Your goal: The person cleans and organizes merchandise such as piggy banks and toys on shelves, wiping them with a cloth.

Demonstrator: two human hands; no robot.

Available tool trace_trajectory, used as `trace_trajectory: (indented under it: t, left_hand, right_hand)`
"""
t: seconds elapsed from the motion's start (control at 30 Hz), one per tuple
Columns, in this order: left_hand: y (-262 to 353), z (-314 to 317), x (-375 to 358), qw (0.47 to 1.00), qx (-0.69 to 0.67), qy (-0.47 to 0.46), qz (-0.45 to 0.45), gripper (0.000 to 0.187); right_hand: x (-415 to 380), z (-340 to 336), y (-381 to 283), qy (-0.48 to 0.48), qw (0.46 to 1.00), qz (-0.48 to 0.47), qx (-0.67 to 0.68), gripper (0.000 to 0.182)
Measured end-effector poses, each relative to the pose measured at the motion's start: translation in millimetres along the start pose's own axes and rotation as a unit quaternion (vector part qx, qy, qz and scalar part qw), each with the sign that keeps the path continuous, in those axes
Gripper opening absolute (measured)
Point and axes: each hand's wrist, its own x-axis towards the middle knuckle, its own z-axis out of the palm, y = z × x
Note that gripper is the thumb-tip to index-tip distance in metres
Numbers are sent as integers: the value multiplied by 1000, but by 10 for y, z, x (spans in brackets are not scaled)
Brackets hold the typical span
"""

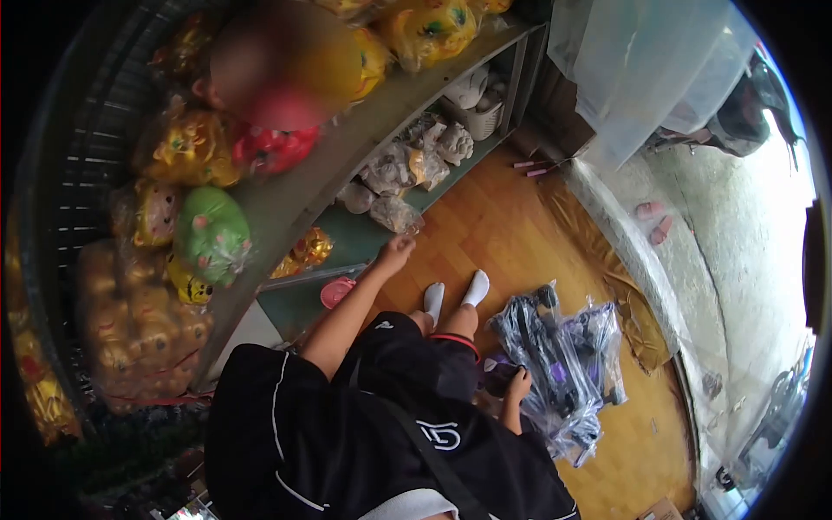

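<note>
My left hand [397, 254] reaches out to the lower shelf, fingers closed, with the fingertips at the loose edge of a clear plastic bag [394, 213] around a whitish figurine. Other pale bagged figurines [388, 173] sit just behind it. Low by my right thigh, my right hand [518, 386] is closed on a dark, purple-patterned item [497, 374], whose kind I cannot tell. Right beside that hand, a bundle of black and purple goods [555, 360] in clear plastic lies on the wooden floor.
Gold bagged figurines [189, 147], a green piggy bank [212, 234] and a red one [276, 149] line the upper shelf. A pink bowl [338, 292] stands low on the left. Pink slippers [654, 222] lie on the concrete beyond the raised floor edge [624, 234].
</note>
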Motion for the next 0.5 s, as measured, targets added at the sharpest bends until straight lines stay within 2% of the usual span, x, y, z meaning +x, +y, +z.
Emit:
trace_trajectory:
  t: [0.07,0.1,0.13,0.2,0.27,0.33,0.4,0.47,0.5]
  left_hand:
    - [-243,325,-189,997,74,-20,13,30]
    - [-414,420,-228,995,89,-37,14,30]
    - [-535,465,-311,992,122,-33,-11,30]
    - [-694,472,-456,989,119,-12,-82,31]
    - [-1084,392,-492,987,89,-8,-133,30]
    - [-1490,320,-498,982,30,20,-185,28]
    - [-1817,325,-381,978,-6,40,-205,27]
    - [-1886,231,-416,962,-86,83,-244,25]
    - [-2016,211,-411,963,-78,79,-246,25]
  right_hand:
    - [124,59,-258,23,1000,-9,7,32]
    - [275,51,-386,-53,998,31,-14,36]
    - [470,109,-421,-61,997,33,-22,36]
    - [952,292,-531,-90,977,-95,167,39]
    - [1373,496,-933,-186,946,-69,257,35]
    - [1729,678,-1618,-249,928,-139,238,37]
    - [1937,926,-2423,-322,925,-18,201,40]
    - [2198,1434,-2884,-378,915,-42,135,43]
    - [2324,1809,-2950,-394,905,-77,138,43]
